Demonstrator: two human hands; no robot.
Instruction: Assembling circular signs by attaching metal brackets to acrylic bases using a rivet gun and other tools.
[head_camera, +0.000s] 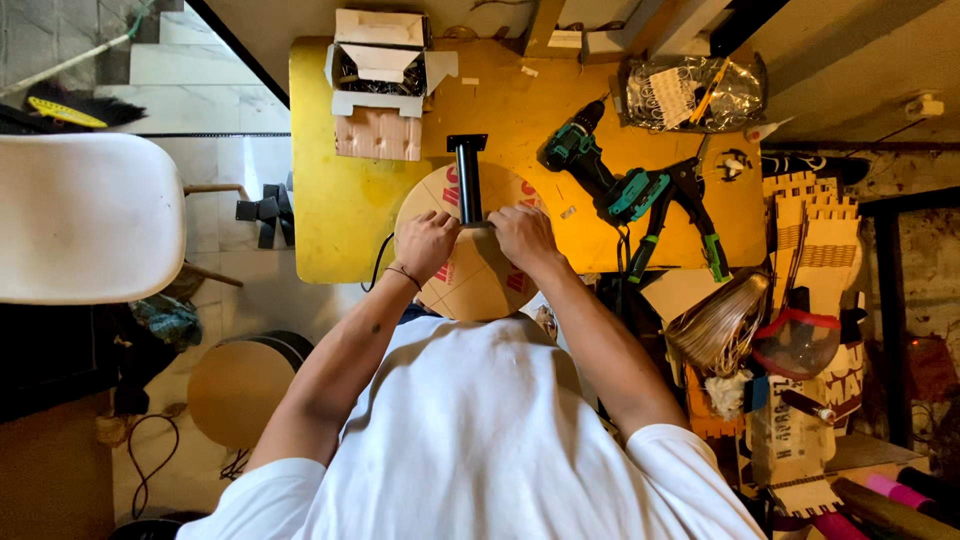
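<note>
A round cardboard disc (478, 283) with red markings lies on the near edge of a yellow table (330, 190). A black cylindrical post (468, 175) with a square flange stands on the disc. My left hand (425, 243) and my right hand (522, 237) rest on the disc on either side of the post's base, fingers curled at it. Whether either hand grips a small part is hidden. A thin dark band circles my left wrist.
A teal cordless drill (592, 165) and green-handled pliers (690, 215) lie right of the disc. An open cardboard box (380, 65) sits at the table's far side, a plastic bag (695, 92) at far right. A white chair (85, 215) stands left. Laser-cut wooden pieces (815, 240) pile up right.
</note>
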